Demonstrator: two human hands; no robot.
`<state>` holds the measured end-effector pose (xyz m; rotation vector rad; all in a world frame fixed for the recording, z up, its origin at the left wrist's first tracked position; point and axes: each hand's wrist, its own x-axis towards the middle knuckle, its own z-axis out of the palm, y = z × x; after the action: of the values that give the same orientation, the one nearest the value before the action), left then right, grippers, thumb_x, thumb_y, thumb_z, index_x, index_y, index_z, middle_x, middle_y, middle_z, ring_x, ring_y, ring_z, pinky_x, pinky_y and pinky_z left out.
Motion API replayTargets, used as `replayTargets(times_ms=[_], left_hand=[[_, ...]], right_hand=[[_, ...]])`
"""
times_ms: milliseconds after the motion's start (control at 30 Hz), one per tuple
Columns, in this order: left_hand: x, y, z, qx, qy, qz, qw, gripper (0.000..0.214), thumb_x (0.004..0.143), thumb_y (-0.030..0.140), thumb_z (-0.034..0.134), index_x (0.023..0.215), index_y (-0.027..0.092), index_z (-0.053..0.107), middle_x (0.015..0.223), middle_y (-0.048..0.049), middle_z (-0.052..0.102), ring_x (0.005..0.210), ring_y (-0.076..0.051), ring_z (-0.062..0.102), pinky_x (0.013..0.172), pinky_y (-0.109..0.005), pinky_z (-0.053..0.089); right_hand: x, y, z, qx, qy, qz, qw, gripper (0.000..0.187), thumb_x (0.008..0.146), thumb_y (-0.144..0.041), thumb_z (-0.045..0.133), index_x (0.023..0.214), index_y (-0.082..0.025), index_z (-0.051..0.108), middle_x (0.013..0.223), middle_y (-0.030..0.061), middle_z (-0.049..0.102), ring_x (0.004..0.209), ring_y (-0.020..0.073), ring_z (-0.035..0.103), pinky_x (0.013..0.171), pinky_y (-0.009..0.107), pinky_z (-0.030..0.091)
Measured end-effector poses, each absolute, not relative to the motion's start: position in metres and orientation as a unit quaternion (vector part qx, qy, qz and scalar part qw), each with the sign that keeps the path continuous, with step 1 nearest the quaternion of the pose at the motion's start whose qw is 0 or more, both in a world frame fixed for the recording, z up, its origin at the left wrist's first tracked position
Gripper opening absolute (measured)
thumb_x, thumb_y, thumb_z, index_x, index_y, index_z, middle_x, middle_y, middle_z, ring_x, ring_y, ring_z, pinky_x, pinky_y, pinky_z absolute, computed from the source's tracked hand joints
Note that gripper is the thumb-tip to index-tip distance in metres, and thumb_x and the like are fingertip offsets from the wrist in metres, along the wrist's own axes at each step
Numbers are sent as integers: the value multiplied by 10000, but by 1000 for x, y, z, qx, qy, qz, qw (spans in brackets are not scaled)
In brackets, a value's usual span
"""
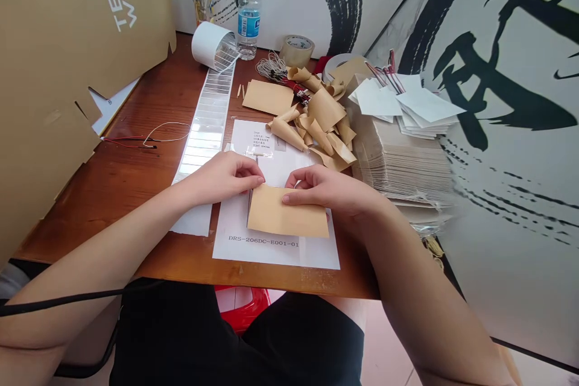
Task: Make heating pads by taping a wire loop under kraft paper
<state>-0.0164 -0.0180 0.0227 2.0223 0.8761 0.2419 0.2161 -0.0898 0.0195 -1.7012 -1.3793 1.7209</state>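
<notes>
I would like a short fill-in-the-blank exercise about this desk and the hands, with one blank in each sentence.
The right hand rests on a kraft paper sheet, which lies on a white printed sheet whose code begins with the letters ____.
The hand nearer the long label strip is the ____ hand.
The curled kraft paper pieces are rolled into ____.

Missing words: DRS; left; cones

The small print (253, 139) on the white sheet (289, 154) is unreadable. The top edge cuts off the water bottle (249, 6), and the right hand (328, 187) partly hides the kraft paper (287, 214)
</notes>
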Motion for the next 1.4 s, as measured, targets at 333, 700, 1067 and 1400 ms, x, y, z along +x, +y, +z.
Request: replayTargets(times_ms=[333, 700, 1067, 1400], left_hand=[[-19, -12, 19, 821, 389, 80, 411, 219, 863, 245, 549, 932, 228, 756, 906, -3, 805, 884, -212, 714, 790, -325, 488], [-19, -13, 15, 827, 407, 88, 377, 271, 811, 191, 557, 1020, 227, 725, 979, -26, 751, 852, -202, 659, 741, -314, 461], [-17, -21, 20, 863, 369, 20, 343, 354, 791, 367, 723, 1117, 239, 668, 1014, -11, 673, 805, -171, 613, 760, -326, 444], [-17, -22, 23, 848, 386, 12, 362, 410, 798, 353, 708, 1180, 248, 601, 1008, 11, 669, 779, -159, 611, 720, -313, 439]], right_hand=[[216, -83, 12, -629, -502, 572, 161, 363, 555, -436, 926, 653, -221, 650, 577, -14, 615, 486, 120, 504, 360, 234, 305], [214, -81, 12, -641, -510, 554, 149, 418, 548, -509, 909, 671, -209, 645, 574, -27, 553, 500, 100, 448, 330, 207, 264], [215, -81, 15, -642, -525, 546, 116, 426, 592, -515, 872, 740, -199, 628, 641, -36, 565, 536, 92, 463, 397, 219, 274], [213, -81, 16, -645, -522, 544, 128, 407, 585, -495, 870, 723, -202, 622, 632, -42, 547, 547, 96, 448, 413, 229, 273]])
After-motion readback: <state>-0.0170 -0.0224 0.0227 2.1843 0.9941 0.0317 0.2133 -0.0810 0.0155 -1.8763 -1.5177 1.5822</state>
